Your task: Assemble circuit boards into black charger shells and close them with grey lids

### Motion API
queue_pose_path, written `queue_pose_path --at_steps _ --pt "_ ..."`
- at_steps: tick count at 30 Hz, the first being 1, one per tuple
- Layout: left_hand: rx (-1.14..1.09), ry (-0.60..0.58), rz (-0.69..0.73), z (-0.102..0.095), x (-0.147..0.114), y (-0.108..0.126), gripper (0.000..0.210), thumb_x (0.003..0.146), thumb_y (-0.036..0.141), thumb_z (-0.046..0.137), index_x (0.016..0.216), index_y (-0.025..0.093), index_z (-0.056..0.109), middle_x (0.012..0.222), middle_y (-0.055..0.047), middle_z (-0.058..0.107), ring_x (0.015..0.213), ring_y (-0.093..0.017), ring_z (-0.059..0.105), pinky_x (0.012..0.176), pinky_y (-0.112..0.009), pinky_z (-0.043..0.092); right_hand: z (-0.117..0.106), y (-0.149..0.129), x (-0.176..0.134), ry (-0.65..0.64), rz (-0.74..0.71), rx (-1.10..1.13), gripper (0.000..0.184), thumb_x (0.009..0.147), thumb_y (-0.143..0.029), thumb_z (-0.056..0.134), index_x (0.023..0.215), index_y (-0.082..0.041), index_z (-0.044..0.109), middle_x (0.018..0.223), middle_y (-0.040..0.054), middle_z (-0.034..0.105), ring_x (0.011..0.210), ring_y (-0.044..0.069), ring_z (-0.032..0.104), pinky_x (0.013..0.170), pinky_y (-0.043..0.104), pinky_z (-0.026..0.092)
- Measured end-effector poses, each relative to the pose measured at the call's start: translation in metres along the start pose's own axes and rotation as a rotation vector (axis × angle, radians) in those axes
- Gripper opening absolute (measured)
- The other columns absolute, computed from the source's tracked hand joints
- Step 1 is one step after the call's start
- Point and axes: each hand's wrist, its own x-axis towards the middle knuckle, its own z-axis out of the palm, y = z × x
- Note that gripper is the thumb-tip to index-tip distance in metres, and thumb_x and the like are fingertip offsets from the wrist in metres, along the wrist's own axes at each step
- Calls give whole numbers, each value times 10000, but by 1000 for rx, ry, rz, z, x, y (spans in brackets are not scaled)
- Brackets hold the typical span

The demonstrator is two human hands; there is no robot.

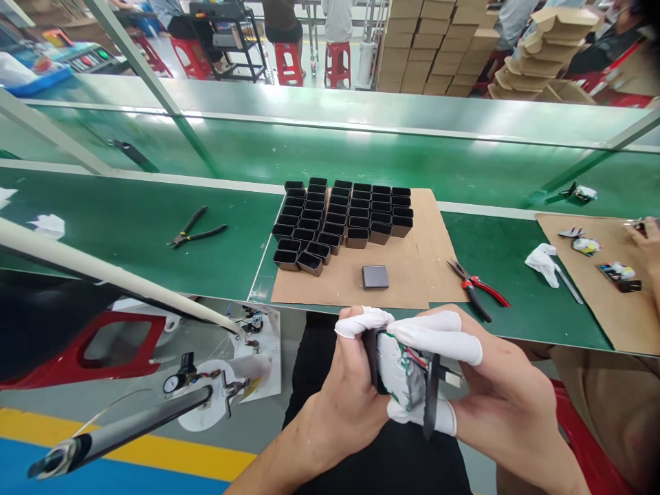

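Above my lap, my left hand point(350, 385) grips a black plastic housing point(372, 357), its fingers wrapped round the outside. With white finger cots on, my right hand point(489, 371) pinches a power adapter's circuit board point(399, 371), which carries white filler, a red wire and a black end plate point(432, 399) with metal prongs. The board's inner end meets the mouth of the housing; how deep it sits is hidden by my fingers. Just beyond my hands, a single dark housing point(375, 277) lies on the cardboard point(402, 292). Rows of open black housings point(335, 220) stand behind it.
Red-and-black pliers point(471, 285) lie right of the cardboard, and yellow-and-black cutters point(196, 230) lie to the left. A co-worker's hand point(647, 240) is at the far right, near circuit boards point(619, 273) and a white cloth point(543, 265). A metal machine arm point(134, 419) juts in at lower left.
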Motion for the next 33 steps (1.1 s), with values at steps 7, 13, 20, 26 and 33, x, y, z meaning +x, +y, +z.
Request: queue_pose_path --at_steps 7,13,20,26,33 --pt "0 -8 -18 3 2 2 762 856 148 798 1443 338 349 1330 -95 471 1164 -283 544 1073 -513 540 -1 0 3 5 -29 -78 785 820 -104 964 1522 -319 684 1245 89 761 1072 270 721 873 383 633" --pt "18 -22 -34 3 0 1 709 903 174 785 1438 316 342 1310 -106 459 1176 -298 544 1073 -542 533 1 -2 3 27 26 -122 658 863 -118 927 1439 -352 714 1207 76 743 1033 257 734 823 370 636" --pt "-32 -86 -72 7 -5 -8 737 913 122 737 1458 307 276 1345 -128 487 1193 -293 566 1084 -559 546 5 0 11 -11 151 -114 591 848 -261 979 1364 -396 725 1196 35 701 1039 227 725 870 323 628" --pt "-253 -77 -173 11 -7 -8 707 920 183 844 1353 330 304 1374 -99 477 1322 -282 549 1108 -497 567 5 16 2 -22 237 -33 713 793 -335 1017 1419 -394 682 1267 40 708 1145 266 738 954 347 646" --pt "-563 -84 -498 -5 1 7 365 1058 475 744 1243 275 502 1118 -14 576 890 -132 628 738 -261 574 12 51 -32 52 206 112 985 761 -382 1049 1610 -350 550 1528 111 661 1355 328 697 1112 424 649"
